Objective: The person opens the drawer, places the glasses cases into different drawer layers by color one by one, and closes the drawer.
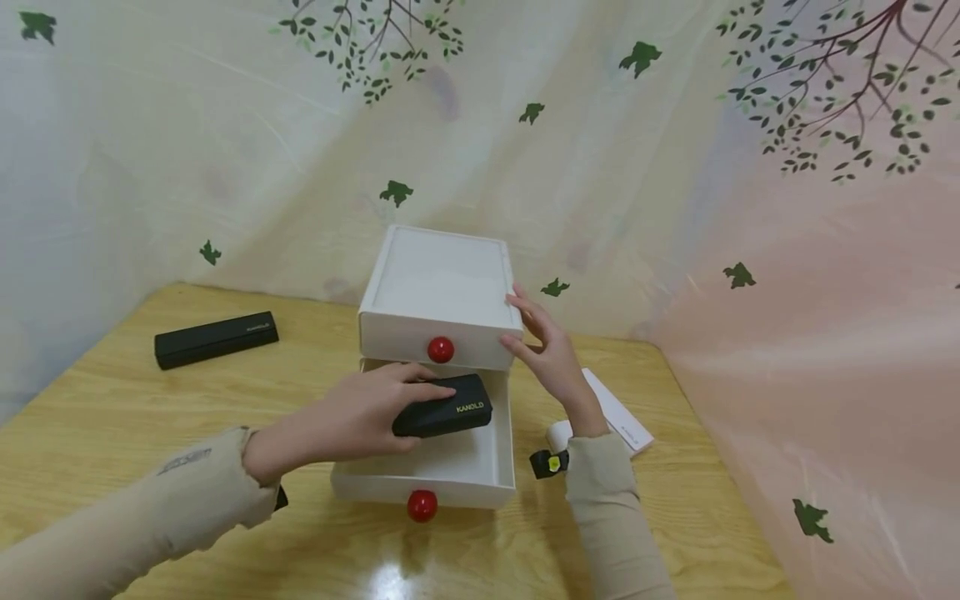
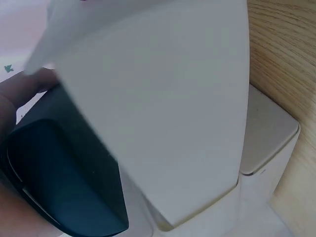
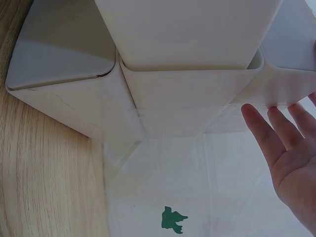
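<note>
Left-hand grip (image 1: 352, 418) holds a black case (image 1: 450, 410), fingers over its top and thumb at its near side, in the head view. The case, lettered in gold, is over a pulled-out white drawer (image 1: 468, 465); whether it touches the drawer's floor I cannot tell. Just above is the closed top drawer of the white unit (image 1: 442, 275), a red knob (image 1: 441, 350) on its front. Right-hand grip (image 1: 553, 358) is spread at the unit's right front corner, touching it. On the bench (image 1: 300, 517), a second black case (image 1: 217, 340) lies to the left, and a white box (image 1: 621, 417) lies partly behind the right wrist.

From the left wrist, the held case shows beside the drawer's broad white side.

From the right wrist, nearly straight fingers (image 3: 264, 133) reach the unit's edge.
</note>
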`<state>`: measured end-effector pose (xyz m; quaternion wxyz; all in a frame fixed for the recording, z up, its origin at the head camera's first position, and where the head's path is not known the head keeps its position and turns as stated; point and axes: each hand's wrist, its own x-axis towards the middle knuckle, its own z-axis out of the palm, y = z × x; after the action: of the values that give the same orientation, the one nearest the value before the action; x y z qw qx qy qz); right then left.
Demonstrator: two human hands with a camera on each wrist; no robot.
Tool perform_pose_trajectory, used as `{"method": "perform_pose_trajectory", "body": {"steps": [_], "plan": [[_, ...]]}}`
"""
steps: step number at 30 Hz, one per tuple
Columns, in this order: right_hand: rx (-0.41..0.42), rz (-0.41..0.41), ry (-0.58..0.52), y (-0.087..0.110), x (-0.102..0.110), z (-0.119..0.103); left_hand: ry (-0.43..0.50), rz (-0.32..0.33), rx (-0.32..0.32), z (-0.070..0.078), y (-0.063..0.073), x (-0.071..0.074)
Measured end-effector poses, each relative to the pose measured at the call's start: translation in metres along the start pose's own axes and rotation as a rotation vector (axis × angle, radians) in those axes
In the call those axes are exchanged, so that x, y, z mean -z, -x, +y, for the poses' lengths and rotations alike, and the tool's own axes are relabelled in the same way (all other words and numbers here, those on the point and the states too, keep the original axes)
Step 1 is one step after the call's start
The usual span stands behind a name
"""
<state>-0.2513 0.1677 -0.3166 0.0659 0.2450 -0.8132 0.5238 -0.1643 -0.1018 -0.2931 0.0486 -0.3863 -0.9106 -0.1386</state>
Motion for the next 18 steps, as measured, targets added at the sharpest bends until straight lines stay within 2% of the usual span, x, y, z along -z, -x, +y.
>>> {"method": "perform_pose_trajectory", "body": {"steps": [9, 18], "plan": [[0.003, 0.010, -0.007, -0.001, 0.000, 0.004, 0.027, -0.018, -0.034, -0.006, -0.016, -0.016], [-0.012, 0.010, -0.007, -0.001, -0.001, 0.001, -0.004, -0.077, -0.002, -0.014, -0.024, -0.036]]}}
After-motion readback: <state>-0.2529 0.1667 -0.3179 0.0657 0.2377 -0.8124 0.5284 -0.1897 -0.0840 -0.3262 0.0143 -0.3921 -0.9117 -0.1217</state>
